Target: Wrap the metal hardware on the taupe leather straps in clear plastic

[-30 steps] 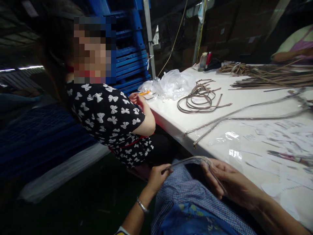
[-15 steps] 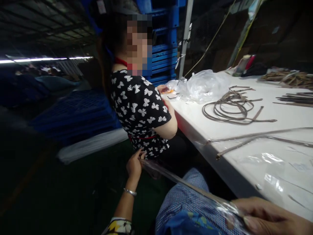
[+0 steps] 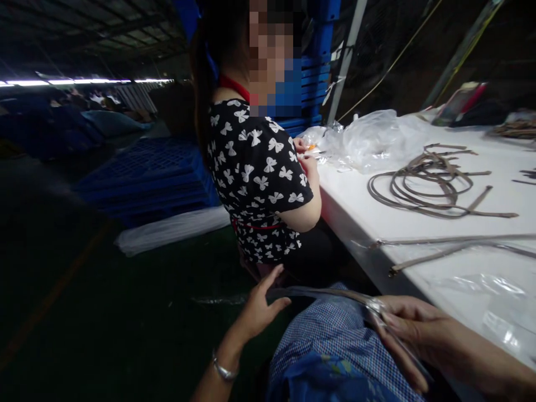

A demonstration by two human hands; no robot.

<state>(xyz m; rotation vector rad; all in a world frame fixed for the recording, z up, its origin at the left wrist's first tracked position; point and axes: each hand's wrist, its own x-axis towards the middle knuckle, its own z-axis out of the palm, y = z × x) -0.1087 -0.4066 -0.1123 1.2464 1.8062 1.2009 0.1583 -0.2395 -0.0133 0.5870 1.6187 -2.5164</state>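
Note:
A long thin strap in a clear plastic sleeve lies across my lap, over the blue checked cloth. My right hand grips its right part, fingers curled round it, just below the white table's edge. My left hand is at the strap's left end with fingers stretched out; the end rests between thumb and forefinger. A silver bracelet is on that wrist.
A person in a black shirt with white bows sits close on my left at the table. On it lie a coil of brown straps, two long straps, clear sleeves and plastic bags. Blue pallets stand behind.
My view has swung further left. My left hand has let go of its pinch on the strap's end and spread its fingers. The strap now lies lower and flatter over my lap.

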